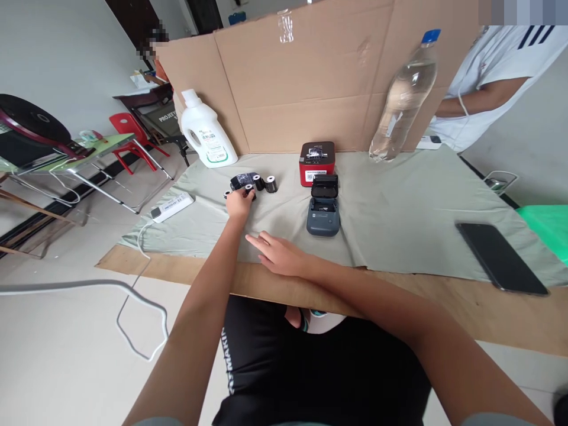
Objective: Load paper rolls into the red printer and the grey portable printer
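My left hand (239, 204) reaches to several small black rolls at the left of the cloth, its fingers closed around one roll (249, 190). Beside it stand two more rolls, one (271, 184) a little apart to the right, with a crumpled black wrapper (242, 180) behind. My right hand (277, 253) hovers near the front edge of the cloth, fingers apart and nothing in them. To its right sits a dark grey label printer (323, 218) with its lid raised. Right behind the printer is a red and black box (316, 163).
A white jug (207, 130) and a clear bottle (403, 100) stand before a cardboard panel (306, 83). A power strip (173, 207) lies left, a phone (500, 257) right. Behind the panel at right is a person in white (492, 83).
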A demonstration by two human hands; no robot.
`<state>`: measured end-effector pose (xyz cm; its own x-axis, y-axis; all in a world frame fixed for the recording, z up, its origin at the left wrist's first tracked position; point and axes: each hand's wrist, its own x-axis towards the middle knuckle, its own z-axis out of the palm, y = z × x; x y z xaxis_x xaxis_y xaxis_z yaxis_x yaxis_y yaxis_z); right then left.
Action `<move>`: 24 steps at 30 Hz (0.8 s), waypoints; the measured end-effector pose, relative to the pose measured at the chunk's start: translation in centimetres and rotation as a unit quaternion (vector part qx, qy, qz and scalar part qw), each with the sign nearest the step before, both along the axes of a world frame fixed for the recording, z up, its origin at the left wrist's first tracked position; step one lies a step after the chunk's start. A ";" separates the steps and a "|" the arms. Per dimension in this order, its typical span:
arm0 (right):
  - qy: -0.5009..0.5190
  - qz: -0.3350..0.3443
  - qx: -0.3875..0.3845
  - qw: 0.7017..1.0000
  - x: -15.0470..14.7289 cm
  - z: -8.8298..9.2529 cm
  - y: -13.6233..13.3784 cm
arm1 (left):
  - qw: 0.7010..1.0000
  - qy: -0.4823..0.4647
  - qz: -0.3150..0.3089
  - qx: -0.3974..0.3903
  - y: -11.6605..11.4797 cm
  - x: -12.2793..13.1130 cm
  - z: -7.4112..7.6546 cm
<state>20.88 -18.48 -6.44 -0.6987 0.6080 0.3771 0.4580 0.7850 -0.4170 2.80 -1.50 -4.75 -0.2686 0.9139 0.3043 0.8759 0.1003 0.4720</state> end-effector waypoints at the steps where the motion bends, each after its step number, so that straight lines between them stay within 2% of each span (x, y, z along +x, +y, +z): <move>1: -0.001 0.000 -0.006 1.000 0.1 0.1 0.1 | 1.000 0.002 0.008 -0.010 0.0 -0.1 -0.3; 7: 0.008 -0.007 -0.013 1.000 0.4 0.1 0.7 | 0.998 -0.004 0.031 -0.048 -1.0 0.1 -1.7; 9: 0.009 -0.009 -0.013 1.000 0.4 0.1 0.7 | 0.998 -0.008 0.050 -0.028 -1.6 0.2 -1.5; 11: 0.011 -0.010 -0.017 1.000 0.4 0.2 0.6 | 0.999 -0.002 0.048 0.025 -2.1 0.6 -0.7; 14: 0.008 -0.009 -0.022 1.000 0.4 0.3 0.5 | 0.993 0.035 -0.044 0.102 -1.8 1.7 1.1; 17: 0.006 -0.007 -0.024 1.000 0.5 0.5 0.5 | 0.980 0.081 -0.141 0.115 -0.1 3.2 3.3; 20: 0.006 -0.007 -0.026 1.000 0.6 0.3 0.5 | 0.971 0.126 -0.194 0.059 2.2 4.6 4.6; 24: 0.009 -0.013 -0.019 1.000 0.8 0.0 0.4 | 0.953 0.186 -0.235 -0.048 4.5 5.7 4.7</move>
